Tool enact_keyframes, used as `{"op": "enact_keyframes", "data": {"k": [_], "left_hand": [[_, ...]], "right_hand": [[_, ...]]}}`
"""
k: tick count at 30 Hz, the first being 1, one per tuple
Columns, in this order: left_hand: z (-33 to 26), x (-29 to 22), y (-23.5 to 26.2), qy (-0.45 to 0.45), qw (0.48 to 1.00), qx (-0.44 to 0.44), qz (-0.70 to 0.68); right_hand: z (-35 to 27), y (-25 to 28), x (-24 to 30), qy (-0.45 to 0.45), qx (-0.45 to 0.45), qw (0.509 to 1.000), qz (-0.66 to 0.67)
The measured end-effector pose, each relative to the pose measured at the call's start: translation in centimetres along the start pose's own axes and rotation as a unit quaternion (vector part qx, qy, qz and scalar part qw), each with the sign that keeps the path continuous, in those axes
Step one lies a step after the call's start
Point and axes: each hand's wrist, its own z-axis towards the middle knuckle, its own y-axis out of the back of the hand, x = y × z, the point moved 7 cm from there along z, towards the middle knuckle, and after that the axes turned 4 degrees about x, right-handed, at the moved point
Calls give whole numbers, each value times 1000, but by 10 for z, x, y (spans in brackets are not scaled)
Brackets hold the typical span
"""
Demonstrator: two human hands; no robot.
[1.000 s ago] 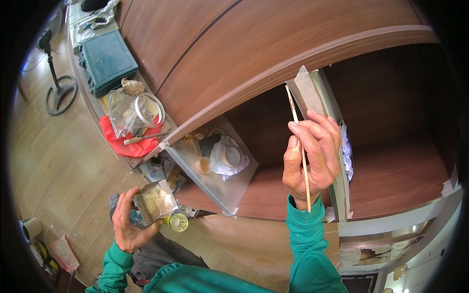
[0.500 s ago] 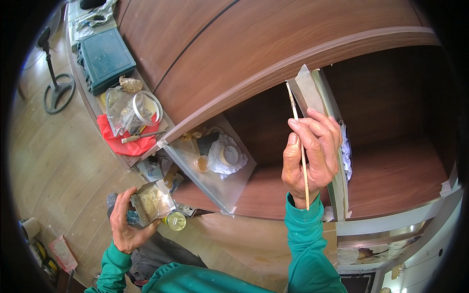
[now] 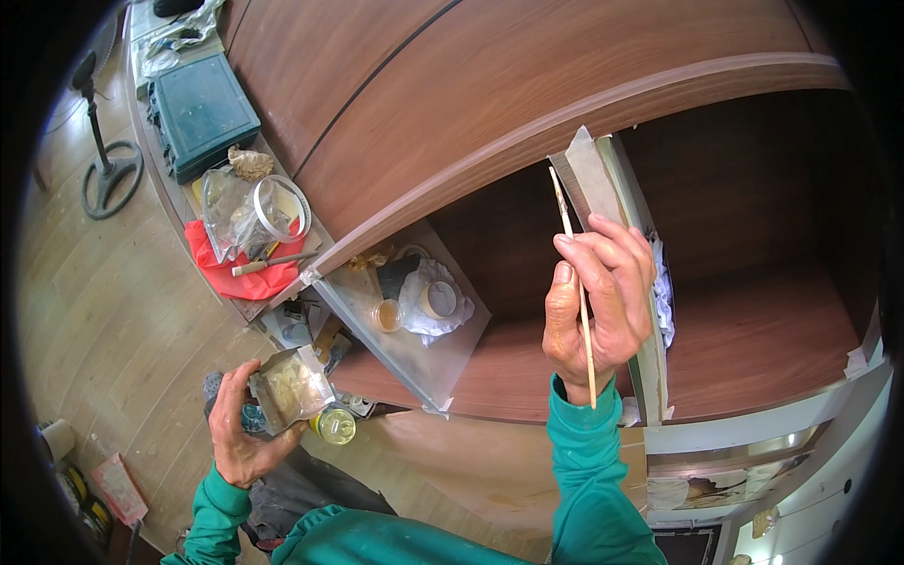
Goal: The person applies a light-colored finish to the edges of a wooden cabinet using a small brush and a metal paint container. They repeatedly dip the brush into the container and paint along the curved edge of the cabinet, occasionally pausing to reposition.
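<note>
Pinched between the thumb and fingers of my right hand [image 3: 603, 301] is a thin paintbrush [image 3: 576, 273] with a pale wooden handle. Its tip points up, beside the edge of an upright cabinet divider [image 3: 633, 193] lined with pale masking tape [image 3: 590, 169]; I cannot tell whether it touches. Lower left, my left hand [image 3: 247, 428] grips a small open box [image 3: 291, 388] with pale yellowish contents. A clear jar with a yellow rim [image 3: 336, 426] is just beside that box; whether it is held too is unclear.
On a translucent shelf panel [image 3: 452, 363] stand a cup of tan liquid [image 3: 385, 315] and a tape roll on a white cloth [image 3: 439, 299]. A green tool case [image 3: 203, 115], a red bag [image 3: 247, 275] and a white ring [image 3: 282, 208] lie on the ledge at left.
The brush tip has dropped slightly, away from the upper edge of the cabinet opening. My left hand keeps its hold on the box.
</note>
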Motion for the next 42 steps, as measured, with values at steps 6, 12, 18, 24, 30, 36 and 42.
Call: {"op": "enact_keyframes", "data": {"k": [6, 12, 18, 24, 30, 36, 42], "left_hand": [[0, 0, 1, -1, 1000, 1, 5], [-1, -1, 1, -1, 1000, 2, 11], [-5, 3, 0, 5, 1000, 7, 8], [-4, 2, 1, 1, 1000, 2, 0], [-3, 3, 1, 2, 1000, 4, -2], [-5, 5, 0, 6, 1000, -1, -9], [-6, 6, 0, 5, 1000, -4, -6]], "right_hand": [[1, -2, -1, 2, -5, 1000, 1], [2, -3, 0, 1, -3, 1000, 0], [2, -3, -1, 0, -10, 1000, 3], [3, -3, 0, 3, -14, 1000, -2], [5, -5, 0, 0, -13, 1000, -2], [3, -4, -1, 0, -9, 1000, -1], [2, -2, 1, -3, 2, 1000, 7]]}}
